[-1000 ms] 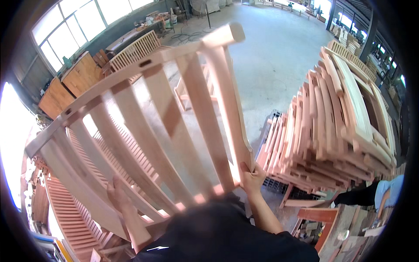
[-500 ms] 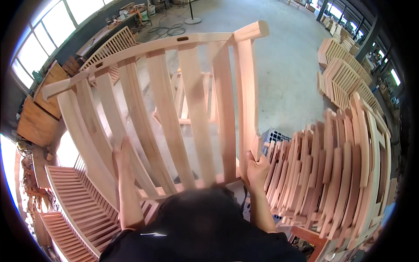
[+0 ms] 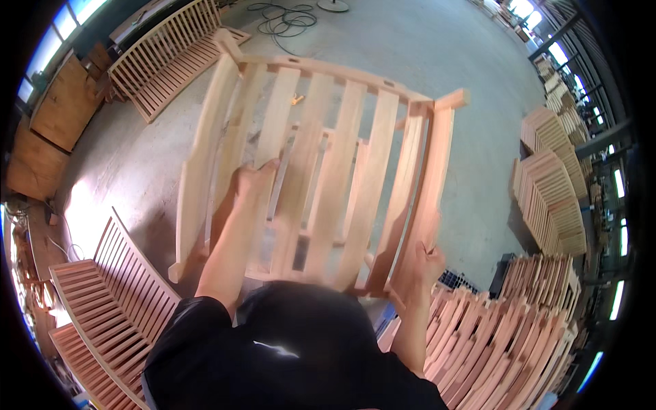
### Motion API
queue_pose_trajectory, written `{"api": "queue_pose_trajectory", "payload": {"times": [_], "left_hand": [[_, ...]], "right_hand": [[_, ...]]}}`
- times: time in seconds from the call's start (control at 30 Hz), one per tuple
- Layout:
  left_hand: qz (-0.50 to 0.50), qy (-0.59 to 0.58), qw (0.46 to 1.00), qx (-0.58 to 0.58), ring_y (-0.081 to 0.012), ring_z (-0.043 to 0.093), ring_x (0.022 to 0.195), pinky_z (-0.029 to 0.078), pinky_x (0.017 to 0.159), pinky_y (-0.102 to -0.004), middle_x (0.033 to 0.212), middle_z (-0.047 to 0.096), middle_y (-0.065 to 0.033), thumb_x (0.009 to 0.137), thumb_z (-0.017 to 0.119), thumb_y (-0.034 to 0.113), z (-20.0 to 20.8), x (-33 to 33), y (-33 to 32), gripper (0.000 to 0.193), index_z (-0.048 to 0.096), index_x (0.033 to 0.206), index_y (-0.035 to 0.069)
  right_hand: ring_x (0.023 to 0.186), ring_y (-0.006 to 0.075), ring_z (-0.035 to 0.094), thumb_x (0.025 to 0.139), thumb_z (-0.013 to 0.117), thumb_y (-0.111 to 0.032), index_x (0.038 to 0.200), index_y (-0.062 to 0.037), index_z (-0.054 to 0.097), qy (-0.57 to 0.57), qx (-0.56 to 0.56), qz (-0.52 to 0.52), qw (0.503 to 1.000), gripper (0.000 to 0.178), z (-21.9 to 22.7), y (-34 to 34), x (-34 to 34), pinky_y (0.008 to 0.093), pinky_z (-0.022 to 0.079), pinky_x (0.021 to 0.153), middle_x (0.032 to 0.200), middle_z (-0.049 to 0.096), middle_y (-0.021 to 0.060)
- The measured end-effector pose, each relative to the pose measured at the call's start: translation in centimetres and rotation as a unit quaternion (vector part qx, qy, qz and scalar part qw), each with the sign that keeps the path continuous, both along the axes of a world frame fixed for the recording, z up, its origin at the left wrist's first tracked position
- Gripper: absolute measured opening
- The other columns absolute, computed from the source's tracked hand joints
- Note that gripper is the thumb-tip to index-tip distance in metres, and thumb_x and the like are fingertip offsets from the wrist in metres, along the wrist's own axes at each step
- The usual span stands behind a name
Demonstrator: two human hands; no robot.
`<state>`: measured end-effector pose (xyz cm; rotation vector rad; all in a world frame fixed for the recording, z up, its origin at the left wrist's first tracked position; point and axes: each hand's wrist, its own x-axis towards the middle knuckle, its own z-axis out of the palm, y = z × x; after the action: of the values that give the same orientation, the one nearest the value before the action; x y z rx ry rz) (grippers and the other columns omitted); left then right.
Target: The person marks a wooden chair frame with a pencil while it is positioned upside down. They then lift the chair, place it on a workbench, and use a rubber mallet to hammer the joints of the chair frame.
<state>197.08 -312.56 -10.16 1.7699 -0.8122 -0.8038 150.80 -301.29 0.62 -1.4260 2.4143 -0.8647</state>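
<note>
Holding slatted frame (image 3: 335, 178) | slat (image 3: 278, 119) in left fingers (image 3: 270, 166) | rail (image 3: 433, 181) in right fingers (image 3: 432, 255)

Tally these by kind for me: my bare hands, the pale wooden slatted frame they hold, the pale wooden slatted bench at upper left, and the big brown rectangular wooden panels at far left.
Bare hands, left hand and right hand: 2
Pale slatted frame: 1
Slatted bench: 1
Big brown panels: 2
Total: 6

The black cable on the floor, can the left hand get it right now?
Probably not: the left hand is holding the wooden frame, and the black cable lies well past the frame's far edge.
</note>
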Motion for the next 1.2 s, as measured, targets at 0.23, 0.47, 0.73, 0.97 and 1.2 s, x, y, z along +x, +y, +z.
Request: {"api": "queue_pose_trajectory", "payload": {"times": [0.23, 0.47, 0.73, 0.97, 1.2], "left_hand": [[-0.054, -0.029, 0.986, 0.152, -0.0299, 0.074, 0.092, 0.055, 0.079, -0.0381, 0.097, 0.075, -0.0226, 0.071, 0.082, 0.058, -4.8, 2.0, -10.7, 0.080, 0.069, 0.107, -0.012], [-0.055, -0.031, 0.975, 0.211, -0.0337, 0.073, 0.099, 0.054, 0.083, -0.0405, 0.102, 0.073, -0.0268, 0.070, 0.081, 0.059, -6.7, 3.6, -17.3, 0.085, 0.068, 0.109, -0.014], [-0.076, -0.043, 0.965, 0.246, -0.0390, 0.069, 0.109, 0.053, 0.091, -0.0429, 0.111, 0.069, -0.0330, 0.072, 0.079, 0.065, -8.7, 3.3, -20.2, 0.094, 0.064, 0.115, -0.018], [-0.102, -0.004, 0.959, 0.265, -0.0410, 0.059, 0.126, 0.047, 0.105, -0.0412, 0.131, 0.059, -0.0355, 0.078, 0.078, 0.059, -10.9, 4.1, -19.8, 0.104, 0.047, 0.134, -0.022], [-0.104, -0.050, 0.955, 0.273, -0.0409, 0.064, 0.115, 0.051, 0.094, -0.0441, 0.121, 0.065, -0.0305, 0.079, 0.077, 0.059, -8.0, 2.4, -20.0, 0.085, 0.060, 0.124, -0.011]], "right_hand": [[0.061, 0.0410, 0.057, 0.081, 0.077, -0.034, 0.066, 0.0018, 0.054, 0.071, 0.068, 0.025, 0.995, 0.045, -4.7, -10.9, -0.1, 0.0473, 0.046, 0.060, 0.065, 0.058, 0.0223], [0.057, 0.0330, 0.053, 0.077, 0.077, -0.031, 0.064, 0.0021, 0.051, 0.093, 0.115, 0.017, 0.989, 0.044, -5.8, -17.8, 1.7, 0.0470, 0.045, 0.061, 0.062, 0.054, 0.0200], [0.060, 0.0358, 0.058, 0.080, 0.077, -0.033, 0.068, 0.0011, 0.056, 0.072, 0.161, -0.014, 0.984, 0.042, -5.6, -21.0, 2.9, 0.0442, 0.047, 0.062, 0.064, 0.059, 0.0193], [0.060, 0.0309, 0.054, 0.080, 0.078, -0.032, 0.068, 0.0006, 0.054, 0.051, 0.203, -0.063, 0.976, 0.042, -5.4, -21.2, 3.9, 0.0434, 0.045, 0.061, 0.063, 0.056, 0.0150], [0.064, 0.0337, 0.058, 0.080, 0.078, -0.034, 0.070, -0.0006, 0.055, 0.096, 0.232, -0.072, 0.965, 0.041, -7.0, -21.4, 3.7, 0.0445, 0.047, 0.064, 0.065, 0.057, 0.0156]]}}
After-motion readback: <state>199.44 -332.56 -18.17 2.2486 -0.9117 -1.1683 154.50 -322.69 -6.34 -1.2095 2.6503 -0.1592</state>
